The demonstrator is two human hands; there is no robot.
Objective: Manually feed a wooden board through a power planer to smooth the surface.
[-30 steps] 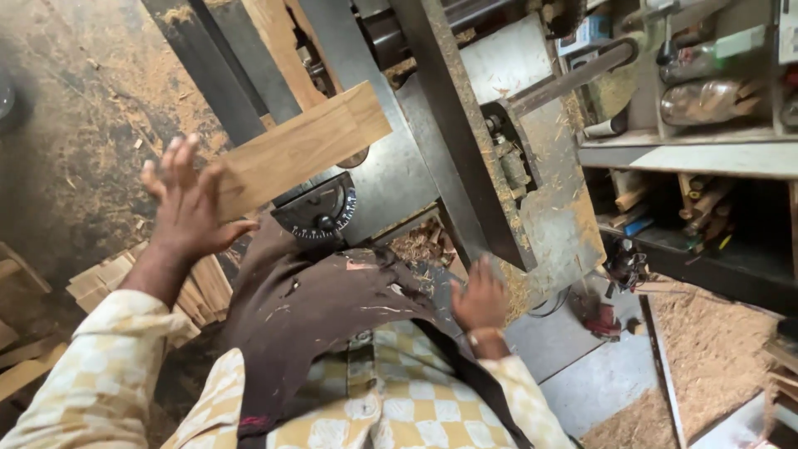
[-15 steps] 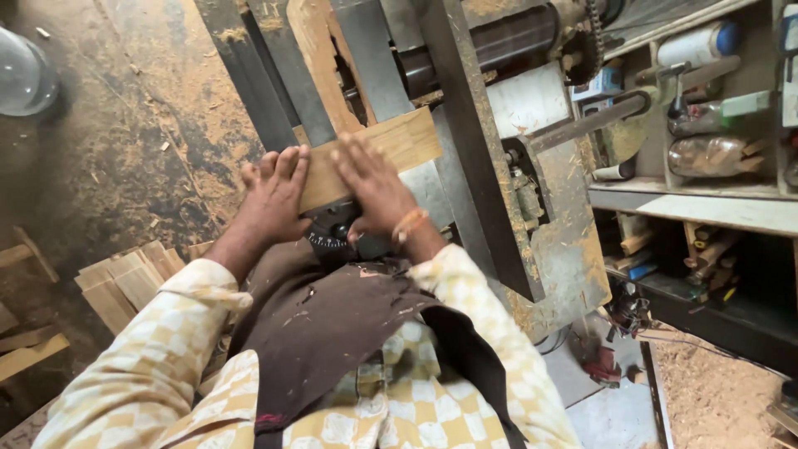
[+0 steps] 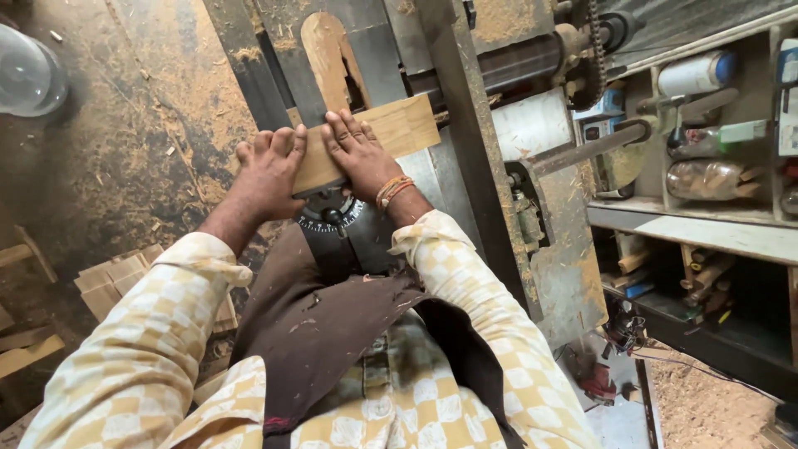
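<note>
A pale wooden board (image 3: pixel 399 129) lies across the grey metal machine bed (image 3: pixel 382 58). My left hand (image 3: pixel 268 173) rests flat on the board's left end, fingers together. My right hand (image 3: pixel 359 154), with orange thread bands at the wrist, presses flat on the board's middle. Just below the hands sits a round black dial (image 3: pixel 331 214) on the machine. A second, rounded wooden piece (image 3: pixel 326 58) stands on the bed just beyond the board.
A dark roller and chain drive (image 3: pixel 540 58) lie at upper right of the machine. Shelves (image 3: pixel 706 224) at right hold bottles, a roll and wood scraps. Stacked wooden blocks (image 3: pixel 116 283) sit on the sawdust-covered floor at left. A clear dome (image 3: pixel 25 75) is at top left.
A second ago my left hand held the board up alone and my right hand was low at my side. Both hands have since come onto the board, which now lies on the machine bed.
</note>
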